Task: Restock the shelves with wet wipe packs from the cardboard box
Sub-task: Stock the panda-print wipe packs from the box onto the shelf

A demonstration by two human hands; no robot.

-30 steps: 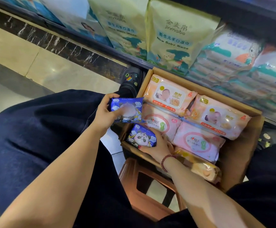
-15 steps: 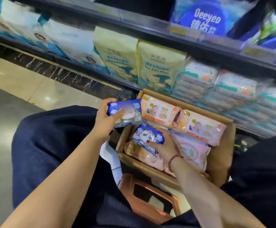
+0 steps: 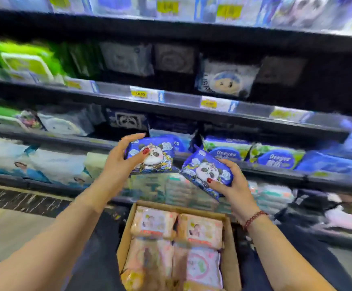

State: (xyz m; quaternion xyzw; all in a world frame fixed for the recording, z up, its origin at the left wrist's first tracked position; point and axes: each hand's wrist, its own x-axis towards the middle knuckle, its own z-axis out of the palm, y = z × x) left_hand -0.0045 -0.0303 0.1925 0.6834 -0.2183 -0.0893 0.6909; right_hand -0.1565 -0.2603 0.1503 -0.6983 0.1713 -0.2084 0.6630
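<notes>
Right now your left grip (image 3: pixel 118 162) holds the first panda pack (image 3: pixel 153 156) upright, thumb across its face and fingers over its top edge. Your right grip (image 3: pixel 232 185) holds the second panda pack (image 3: pixel 205 172) tilted, thumb on its front and fingers curled behind. Both packs are lifted clear of the cardboard box (image 3: pixel 230 250) and hang in front of the shelves, corners just beside each other. The main risk, as I judge it, is a slip: the film looks slick and the packs soft, and the left one is only lightly pinched, so a quick reach could drop it into the box or onto the floor. With both grips full you have nothing free to make room, so pushing in blind could shove neighbours back or tip them over the shelf lip (image 3: pixel 261 170). A dark pack with a panda print (image 3: pixel 126 121) sits on the shelf above and to the left, likely the matching spot, though blur makes that uncertain. The blue Deeyeo packs (image 3: pixel 226 153) stand far right of your hands and crowd that row. Pink packs (image 3: pixel 155 222) fill the box below. Price tags (image 3: pixel 141 94) line the upper shelf edge, unreadable here.
</notes>
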